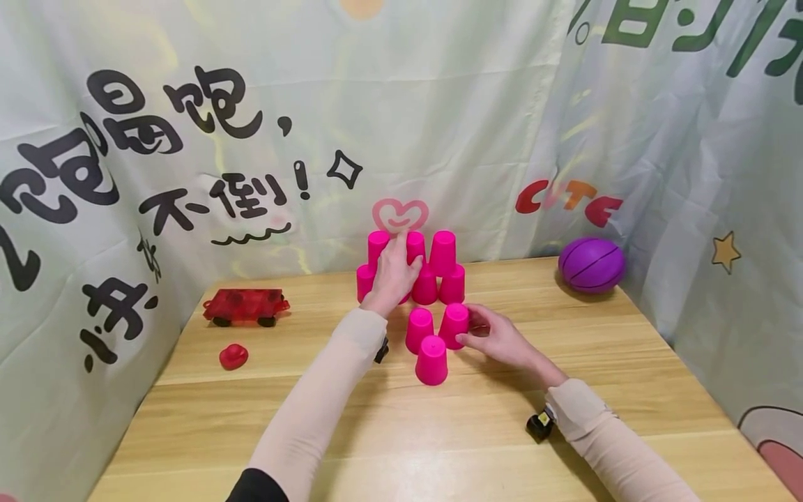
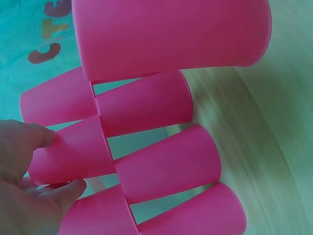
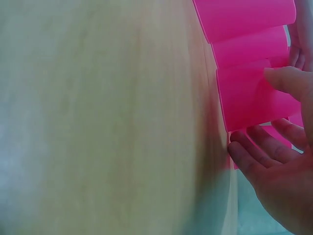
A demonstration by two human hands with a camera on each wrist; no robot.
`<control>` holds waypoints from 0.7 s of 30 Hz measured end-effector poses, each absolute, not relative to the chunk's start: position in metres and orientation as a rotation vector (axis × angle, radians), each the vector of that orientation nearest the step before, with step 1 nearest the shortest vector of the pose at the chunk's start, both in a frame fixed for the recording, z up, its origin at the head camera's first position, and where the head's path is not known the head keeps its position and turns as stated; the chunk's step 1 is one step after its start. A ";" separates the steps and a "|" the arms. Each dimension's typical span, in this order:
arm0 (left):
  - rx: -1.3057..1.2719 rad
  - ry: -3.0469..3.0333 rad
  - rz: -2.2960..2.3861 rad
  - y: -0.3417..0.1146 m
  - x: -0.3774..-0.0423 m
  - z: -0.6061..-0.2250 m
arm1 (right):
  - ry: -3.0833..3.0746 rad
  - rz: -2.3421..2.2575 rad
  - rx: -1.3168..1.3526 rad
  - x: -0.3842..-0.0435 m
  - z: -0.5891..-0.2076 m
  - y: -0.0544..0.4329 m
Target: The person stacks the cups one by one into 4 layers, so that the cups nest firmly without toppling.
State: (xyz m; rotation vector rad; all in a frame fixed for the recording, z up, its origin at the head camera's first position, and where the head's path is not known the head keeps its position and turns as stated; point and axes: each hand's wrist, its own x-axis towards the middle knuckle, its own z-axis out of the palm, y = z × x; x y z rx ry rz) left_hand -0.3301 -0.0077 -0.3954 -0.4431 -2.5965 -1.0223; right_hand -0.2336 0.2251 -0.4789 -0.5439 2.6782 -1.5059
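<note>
Upside-down pink cups stand in a two-tier wall at the back, three of them on the upper tier. My left hand [image 1: 395, 270] pinches the middle upper cup [image 2: 73, 152] between thumb and fingers, and that cup rests on the tier below. Part of the lower tier [image 1: 452, 284] is hidden behind this hand. Nearer to me, three more upside-down cups form a small triangle on the table. My right hand [image 1: 505, 340] grips the right-hand one, a pink cup [image 1: 454, 323], from its right side. The front cup [image 1: 431, 361] and the left cup [image 1: 419, 330] stand untouched.
On the left of the wooden table [image 1: 376, 446] are a red toy car [image 1: 246, 307] and a small red hat-shaped piece [image 1: 233, 356]. A purple ball [image 1: 592, 265] sits at the back right corner. Printed cloth [image 1: 452, 125] hangs behind and along both sides.
</note>
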 end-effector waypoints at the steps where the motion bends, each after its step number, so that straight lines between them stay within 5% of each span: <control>1: -0.445 -2.594 -1.023 -0.007 -0.330 -0.395 | 2.677 -1.505 -0.542 -0.233 -0.479 0.225; 21: -0.513 -2.472 -0.989 -0.003 -0.322 -0.381 | 2.699 -1.489 -0.527 -0.233 -0.477 0.223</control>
